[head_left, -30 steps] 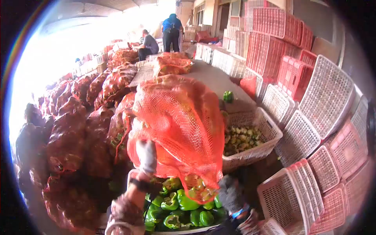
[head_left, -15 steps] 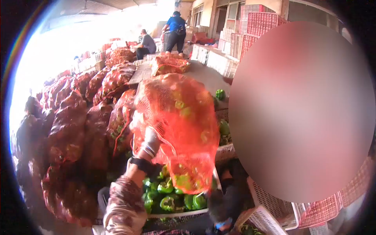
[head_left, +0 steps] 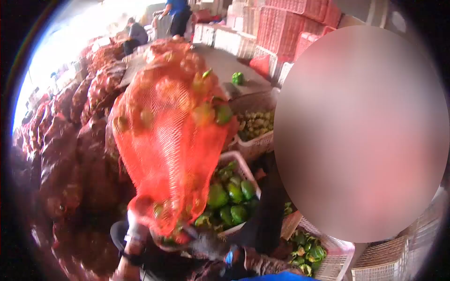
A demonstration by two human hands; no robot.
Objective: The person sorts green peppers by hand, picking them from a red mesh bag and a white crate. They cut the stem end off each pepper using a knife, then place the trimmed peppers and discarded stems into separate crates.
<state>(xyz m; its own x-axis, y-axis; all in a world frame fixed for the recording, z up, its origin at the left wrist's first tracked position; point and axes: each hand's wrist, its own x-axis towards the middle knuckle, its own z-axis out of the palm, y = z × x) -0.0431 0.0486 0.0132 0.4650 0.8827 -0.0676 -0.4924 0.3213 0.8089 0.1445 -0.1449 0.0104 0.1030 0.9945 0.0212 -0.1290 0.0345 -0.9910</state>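
A large red mesh bag with green peppers inside fills the middle of the view, its mouth end hanging towards me. My left hand, in a pale glove, grips the lower left edge of the mesh. At the bottom right edge, my right hand, dark-gloved, is closed on the mesh; its fingers are partly blurred. Below and right of the bag stands a white crate of green peppers, partly covered by the bag.
Full mesh sacks crowd the left. A crate of small pale-green pieces stands beyond, and another crate holds pepper pieces. One green pepper lies on a grey surface. Stacked crates and two people are behind.
The bag's mouth end has come down and left towards me, uncovering more of the pepper crate. My right hand has moved up to the bag's edge. The view has shifted right and down.
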